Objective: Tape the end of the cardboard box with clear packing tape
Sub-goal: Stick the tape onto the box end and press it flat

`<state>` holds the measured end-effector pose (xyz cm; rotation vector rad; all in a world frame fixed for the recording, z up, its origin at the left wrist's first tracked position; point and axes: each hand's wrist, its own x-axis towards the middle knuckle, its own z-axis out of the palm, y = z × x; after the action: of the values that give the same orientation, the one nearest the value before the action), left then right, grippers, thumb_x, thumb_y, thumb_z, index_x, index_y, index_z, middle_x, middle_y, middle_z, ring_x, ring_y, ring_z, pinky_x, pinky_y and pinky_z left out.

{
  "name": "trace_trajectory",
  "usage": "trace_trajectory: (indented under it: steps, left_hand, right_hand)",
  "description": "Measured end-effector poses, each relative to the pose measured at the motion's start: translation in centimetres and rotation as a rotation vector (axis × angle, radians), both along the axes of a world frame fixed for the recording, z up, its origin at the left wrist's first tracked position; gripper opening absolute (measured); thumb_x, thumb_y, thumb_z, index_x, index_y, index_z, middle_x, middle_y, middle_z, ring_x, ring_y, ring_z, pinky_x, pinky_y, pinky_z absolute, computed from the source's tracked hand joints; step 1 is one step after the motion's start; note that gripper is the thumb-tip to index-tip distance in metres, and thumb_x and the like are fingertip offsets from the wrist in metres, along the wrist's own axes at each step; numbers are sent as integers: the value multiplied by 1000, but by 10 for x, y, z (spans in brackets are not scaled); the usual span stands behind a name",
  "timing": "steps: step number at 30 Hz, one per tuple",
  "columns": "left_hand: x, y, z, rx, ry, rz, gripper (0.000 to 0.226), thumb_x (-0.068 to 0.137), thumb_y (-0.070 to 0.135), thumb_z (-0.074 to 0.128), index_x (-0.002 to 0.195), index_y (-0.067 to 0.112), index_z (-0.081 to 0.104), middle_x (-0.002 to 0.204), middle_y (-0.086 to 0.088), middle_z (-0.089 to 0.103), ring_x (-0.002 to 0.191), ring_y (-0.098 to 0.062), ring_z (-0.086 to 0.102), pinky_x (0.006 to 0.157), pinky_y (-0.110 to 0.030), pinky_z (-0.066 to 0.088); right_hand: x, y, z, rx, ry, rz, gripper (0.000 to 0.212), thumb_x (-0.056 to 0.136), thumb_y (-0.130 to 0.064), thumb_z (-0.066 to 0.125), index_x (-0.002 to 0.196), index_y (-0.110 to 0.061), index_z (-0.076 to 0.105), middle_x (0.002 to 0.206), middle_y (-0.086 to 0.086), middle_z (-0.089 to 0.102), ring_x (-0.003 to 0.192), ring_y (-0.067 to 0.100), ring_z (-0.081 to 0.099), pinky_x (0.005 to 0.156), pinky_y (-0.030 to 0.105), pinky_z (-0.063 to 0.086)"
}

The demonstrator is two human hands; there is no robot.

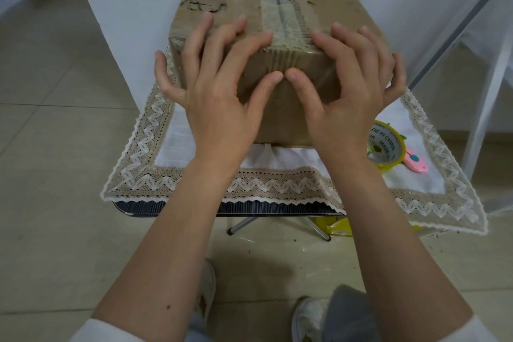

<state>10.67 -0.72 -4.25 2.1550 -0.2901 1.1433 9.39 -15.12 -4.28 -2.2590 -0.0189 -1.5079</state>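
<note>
1. Centre of the frame, the cardboard box (pixel 277 36) is lying lengthwise on a small table, running from the middle up to the top edge, its near end facing the camera.
2. Both hands are pressing on that near end: the left hand (pixel 219 86) is sitting on the left half, the right hand (pixel 352 86) on the right half.
3. Fingers on both hands are spreading wide and curling over the top edge of the box, fingertips resting on the top face, nothing gripped inside either palm.
4. The two thumbs are meeting tip to tip on the front face, pushing flat against the cardboard.
5. Clear packing tape (pixel 283 23) is showing as a glossy strip along the top seam, running down over the edge between the hands.
6. Lower right of centre, a yellow tape roll (pixel 385 147) is peeking out just behind the right wrist, lying on the lace-trimmed cloth (pixel 277 186).
7. Just to the right of that roll, a pink cutter (pixel 415 164) is resting on the same cloth.
8. Bottom of the frame, tiled floor (pixel 55 147) and two shoes are showing beneath the forearms.
</note>
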Motion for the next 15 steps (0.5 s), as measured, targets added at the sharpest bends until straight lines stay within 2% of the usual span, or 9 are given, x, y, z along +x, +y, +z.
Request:
trace_trajectory:
  steps: [9, 15]
  left_hand:
    - [-2, 6, -5, 95, 29, -38, 47, 87, 52, 67, 130, 37, 59, 146, 10, 48, 146, -21, 28, 113, -59, 2]
    - [-2, 8, -6, 132, 33, -35, 50, 89, 53, 65, 135, 37, 55, 149, 8, 45, 147, -22, 25, 113, -59, 2]
  right_hand:
    - [-5, -6, -5, -109, 72, 12, 55, 84, -56, 71, 129, -26, 62, 136, -3, 57, 137, 20, 41, 116, 48, 15]
    - [-9, -10, -5, -153, 137, 18, 67, 82, -60, 70, 136, -25, 56, 142, 0, 51, 141, 21, 33, 118, 53, 15]
